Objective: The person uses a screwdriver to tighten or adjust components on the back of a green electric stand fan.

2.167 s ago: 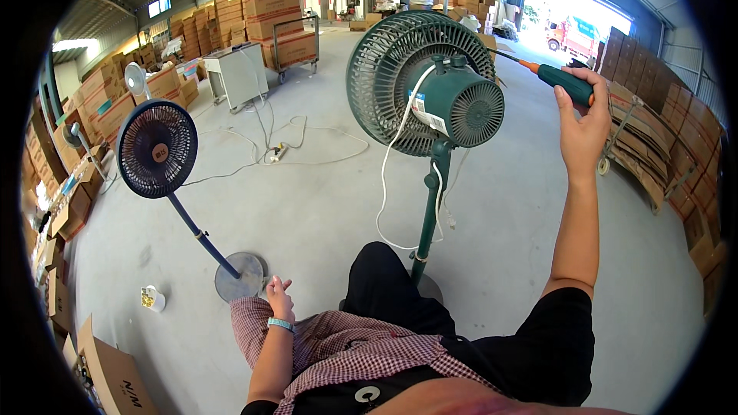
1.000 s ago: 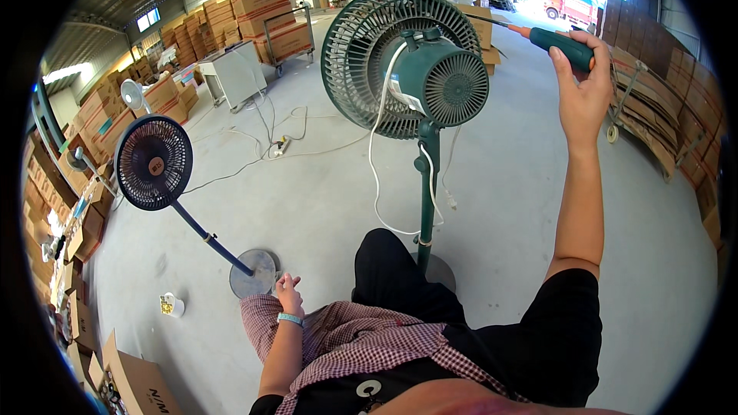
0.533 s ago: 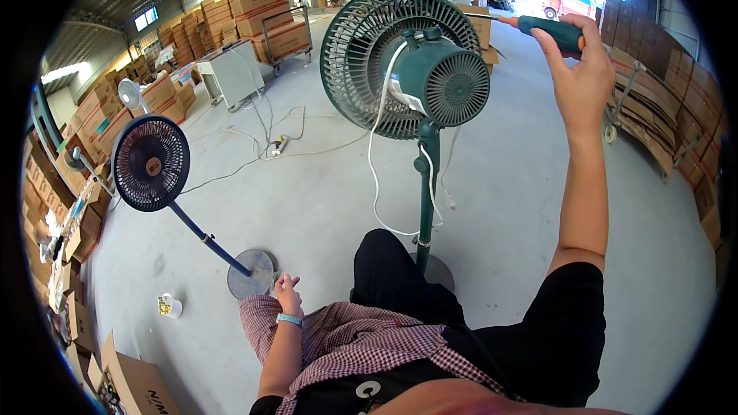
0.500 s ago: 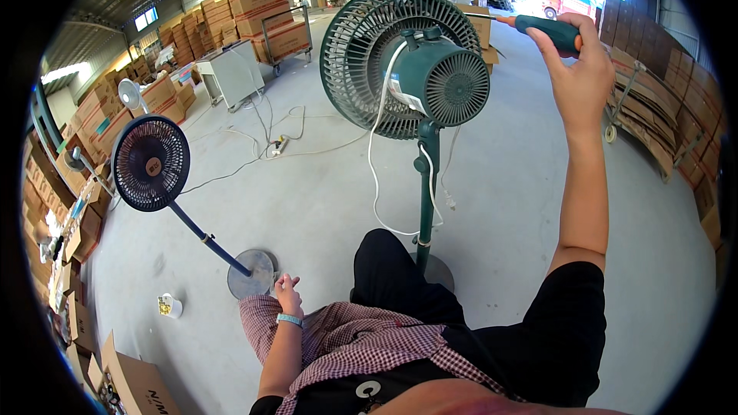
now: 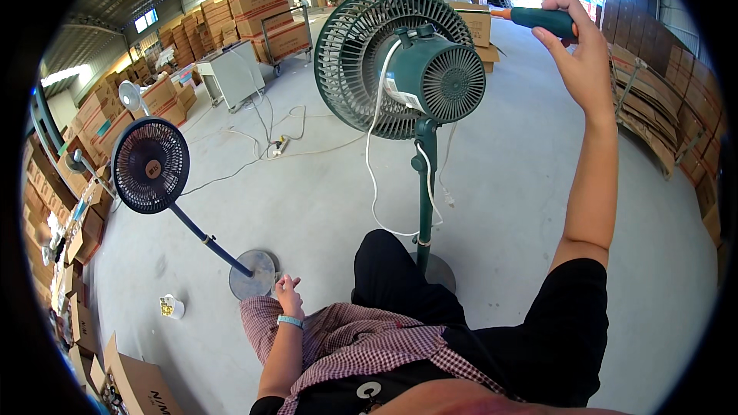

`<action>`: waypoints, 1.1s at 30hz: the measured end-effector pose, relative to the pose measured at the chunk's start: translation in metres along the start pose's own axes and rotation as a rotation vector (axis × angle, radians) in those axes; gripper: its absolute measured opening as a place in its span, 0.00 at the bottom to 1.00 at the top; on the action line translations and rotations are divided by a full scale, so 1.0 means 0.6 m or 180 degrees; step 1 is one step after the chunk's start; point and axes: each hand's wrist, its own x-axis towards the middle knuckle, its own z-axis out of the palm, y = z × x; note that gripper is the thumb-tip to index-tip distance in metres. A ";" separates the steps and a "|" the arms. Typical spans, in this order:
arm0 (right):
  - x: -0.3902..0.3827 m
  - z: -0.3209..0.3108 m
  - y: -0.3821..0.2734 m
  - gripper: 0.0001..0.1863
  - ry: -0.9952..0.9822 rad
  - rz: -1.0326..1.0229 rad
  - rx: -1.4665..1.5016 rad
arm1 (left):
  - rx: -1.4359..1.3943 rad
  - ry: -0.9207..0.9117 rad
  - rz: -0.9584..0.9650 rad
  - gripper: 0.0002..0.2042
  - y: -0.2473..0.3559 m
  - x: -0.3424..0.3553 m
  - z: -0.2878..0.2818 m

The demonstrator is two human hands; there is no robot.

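My right hand (image 5: 582, 54), raised at the right, is closed around the green handle of a screwdriver (image 5: 542, 21) with orange ends. The screwdriver points left toward the rim of a green stand fan's guard; its thin shaft is hard to make out, so I cannot tell if it touches. Directly before me stands that green fan (image 5: 453, 88), its motor housing facing me and a white cord (image 5: 374, 161) looping down beside the pole. Over my left thigh, my left hand (image 5: 289, 297) has its fingers curled; what they hold, if anything, is too small to name.
A dark blue stand fan (image 5: 151, 169) leans at the left on its round base (image 5: 254, 280). Nearby sits a small white tub (image 5: 173, 307) with yellowish contents. Cables and a power strip (image 5: 280, 144) cross the floor. Cartons (image 5: 265, 8) and a cart of flattened cardboard (image 5: 642, 119) flank the space.
The green fan's head has shifted slightly left. My right hand has moved a little up with the screwdriver, whose handle now lies more level. My left hand has stayed almost still.
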 end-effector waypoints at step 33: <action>0.002 -0.002 -0.012 0.15 0.0175 0.0500 -0.0824 | -0.0404 -0.2931 0.1530 0.17 0.547 0.008 0.464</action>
